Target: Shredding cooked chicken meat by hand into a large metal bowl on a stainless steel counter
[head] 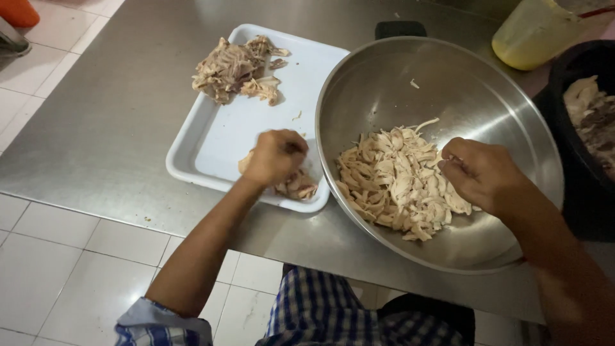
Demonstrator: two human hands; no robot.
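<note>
My left hand (277, 156) is closed around a chunk of cooked chicken (296, 184) at the near right corner of a white tray (211, 147). A second heap of chicken pieces (234, 69) lies at the tray's far end. My right hand (482, 173) is inside a large steel bowl (384, 83), fingers pinched over the pile of shredded chicken (397, 182). Whether it holds a strand is hidden by the fingers.
Everything stands on a steel table (109, 122) above a white tiled floor. A black tub (586, 128) with more meat is at the right edge. A yellowish plastic jug (532, 32) stands at the far right. A small black object (400, 29) sits behind the bowl.
</note>
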